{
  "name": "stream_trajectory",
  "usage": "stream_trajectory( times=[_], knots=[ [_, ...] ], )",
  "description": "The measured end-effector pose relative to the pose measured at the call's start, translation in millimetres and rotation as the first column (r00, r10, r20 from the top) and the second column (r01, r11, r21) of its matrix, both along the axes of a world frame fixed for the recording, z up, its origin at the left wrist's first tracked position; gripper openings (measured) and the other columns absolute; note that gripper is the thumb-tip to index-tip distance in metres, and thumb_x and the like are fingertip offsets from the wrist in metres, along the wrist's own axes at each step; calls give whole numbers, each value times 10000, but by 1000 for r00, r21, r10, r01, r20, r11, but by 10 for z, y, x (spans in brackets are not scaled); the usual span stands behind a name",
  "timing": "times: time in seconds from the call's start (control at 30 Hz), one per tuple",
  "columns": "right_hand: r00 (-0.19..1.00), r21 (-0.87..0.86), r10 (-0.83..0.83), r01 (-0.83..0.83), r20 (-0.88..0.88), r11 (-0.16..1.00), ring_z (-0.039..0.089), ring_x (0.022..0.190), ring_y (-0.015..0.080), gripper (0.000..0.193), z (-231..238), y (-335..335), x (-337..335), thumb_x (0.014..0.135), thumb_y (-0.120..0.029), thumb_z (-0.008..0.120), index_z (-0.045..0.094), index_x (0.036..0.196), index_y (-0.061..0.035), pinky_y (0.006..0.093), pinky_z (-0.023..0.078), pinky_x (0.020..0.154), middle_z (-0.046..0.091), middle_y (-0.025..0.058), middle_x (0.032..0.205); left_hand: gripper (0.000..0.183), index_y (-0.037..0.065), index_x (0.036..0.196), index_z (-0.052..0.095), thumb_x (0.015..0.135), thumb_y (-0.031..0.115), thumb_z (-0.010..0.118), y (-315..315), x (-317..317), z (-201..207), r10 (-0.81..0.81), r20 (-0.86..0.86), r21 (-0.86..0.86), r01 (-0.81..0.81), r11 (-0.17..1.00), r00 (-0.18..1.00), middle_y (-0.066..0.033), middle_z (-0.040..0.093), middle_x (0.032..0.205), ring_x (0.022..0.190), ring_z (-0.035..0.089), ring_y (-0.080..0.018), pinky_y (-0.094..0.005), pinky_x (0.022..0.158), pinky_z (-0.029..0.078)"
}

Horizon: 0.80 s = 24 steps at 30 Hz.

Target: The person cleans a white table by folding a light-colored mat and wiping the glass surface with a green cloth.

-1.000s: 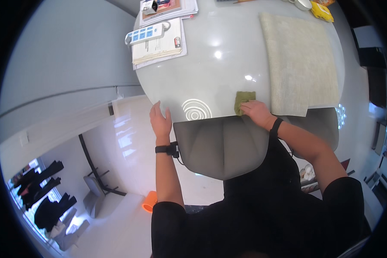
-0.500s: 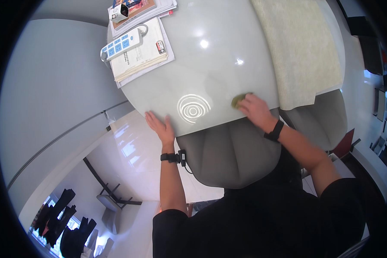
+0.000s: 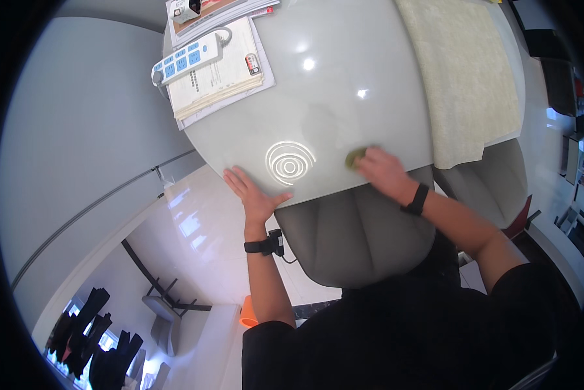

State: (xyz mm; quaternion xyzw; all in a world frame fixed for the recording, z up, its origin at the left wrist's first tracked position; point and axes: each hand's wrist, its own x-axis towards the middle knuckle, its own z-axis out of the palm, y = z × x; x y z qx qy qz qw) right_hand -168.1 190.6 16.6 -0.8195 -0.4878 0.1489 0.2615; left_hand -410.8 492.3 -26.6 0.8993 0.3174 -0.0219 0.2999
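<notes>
Pressing a small green cloth (image 3: pixel 355 157) flat under the right hand (image 3: pixel 383 172), fingers closed over it near the pale surface's (image 3: pixel 344 78) front edge, left hand (image 3: pixel 253 194) lying spread on that edge, beside a beige mat (image 3: pixel 464 84).

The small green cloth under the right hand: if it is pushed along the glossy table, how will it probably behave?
The green cloth looks soft and bunched under the right hand, so it is probably floppy and light. The table shines with reflections, so the cloth would likely slide easily. The left hand lies flat at the table edge, apart from it.
</notes>
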Motion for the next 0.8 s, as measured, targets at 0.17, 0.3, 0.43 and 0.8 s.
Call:
stream_trajectory(
  times=[0.17, 0.3, 0.43, 0.8],
  knots=[
    [774, -38, -610, 624, 168, 781, 660, 920, 398, 167, -81, -87, 1456, 986, -196, 686, 725, 1073, -59, 467, 544, 783, 671, 176, 1047, 1760, -65, 1630, -115, 459, 613, 1010, -131, 188, 31, 40, -44, -41, -42, 998, 998, -391, -187, 1672, 1571, -176, -535, -612, 1279, 66],
    [936, -77, -289, 309, 201, 948, 624, 907, 348, 165, -127, 230, 779, 934, -127, 667, 707, 1088, -85, 430, 552, 774, 621, 152, 973, 1757, -92, 1624, -93, 453, 623, 1004, -106, 131, 30, 44, -43, -10, -44, 999, 998, -418, -171, 1660, 1565, -184, -545, -623, 1275, 65],
    [959, -35, 282, -281, 31, 959, 602, 888, 299, 203, -59, 165, -176, 917, -96, 629, 681, 1109, -134, 416, 544, 767, 579, 103, 970, 1753, -103, 1622, -80, 452, 632, 999, -156, 197, 59, 73, -18, -69, -74, 995, 997, -430, -158, 1656, 1561, -172, -560, -629, 1272, 67],
    [913, 30, -384, 384, 140, 923, 616, 912, 354, 169, -260, 1250, 2384, 955, -207, 710, 723, 1075, -88, 449, 532, 798, 621, 144, 975, 1768, -112, 1616, -86, 451, 712, 956, -159, 275, 104, 62, -36, -41, -64, 997, 997, -423, -158, 1660, 1568, -156, -553, -617, 1272, 77]
  ],
)
